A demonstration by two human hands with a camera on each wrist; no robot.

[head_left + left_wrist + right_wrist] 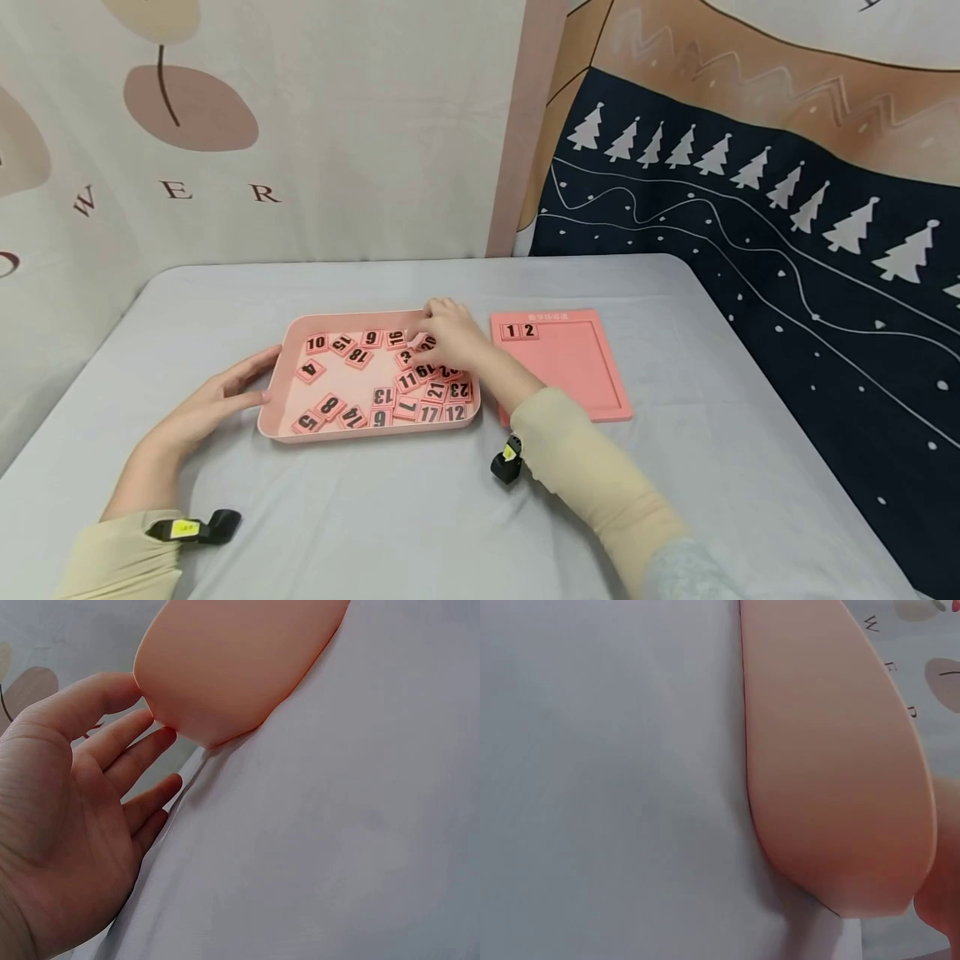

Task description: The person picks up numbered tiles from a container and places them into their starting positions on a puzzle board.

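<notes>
A pink tray [330, 379] on the table holds several loose square number tiles [360, 358], turned various ways and heaped toward its right side. My left hand [213, 404] touches the tray's left end. In the left wrist view, that hand [82, 795] has its fingers extended, thumb and fingertips against the tray's outer wall [225, 667]. Over the tray's upper right my right hand [453, 333] reaches down among the tiles, thumb and fingertips apart with tiles visible between them. Only a blurred part of it [937, 900] shows behind the tray wall [832, 765] in the right wrist view.
Right of the tray lies a flat pink board [558, 371] with a raised rim. Tiles 1 [511, 332] and 2 [529, 331] sit side by side in its upper left corner. A pale cloth covers the table [375, 517]; printed curtains [375, 150] hang behind.
</notes>
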